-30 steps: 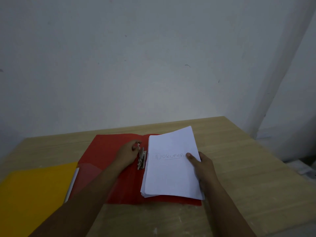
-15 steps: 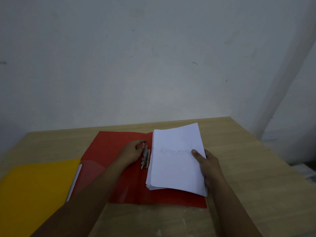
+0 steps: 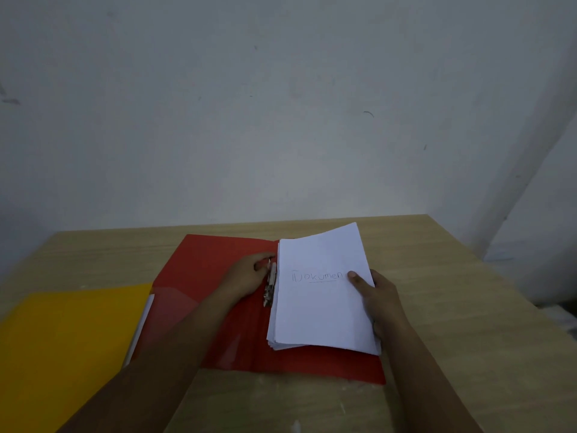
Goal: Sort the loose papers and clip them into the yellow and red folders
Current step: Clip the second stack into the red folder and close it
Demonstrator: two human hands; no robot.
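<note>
The red folder [image 3: 206,270] lies open on the wooden table [image 3: 452,323]. A stack of white papers [image 3: 318,310], the top sheet marked "Dokumen", rests on its right half. My right hand [image 3: 377,298] grips the stack's right edge, thumb on top. A metal clip [image 3: 271,284] runs along the folder's spine beside the stack's left edge. My left hand [image 3: 246,276] has its fingers curled on the upper end of that clip. The yellow folder [image 3: 62,348] lies closed at the left, with white sheet edges showing at its right side.
A plain grey wall [image 3: 281,120] rises right behind the table's far edge. The table's right edge drops off toward a white floor area [image 3: 559,320] at the right. Bare wood shows in front of the red folder.
The paper stack has shifted slightly leftward, closer to the clip, with my right hand. My left hand stays on the clip's upper end. The view has drifted a little.
</note>
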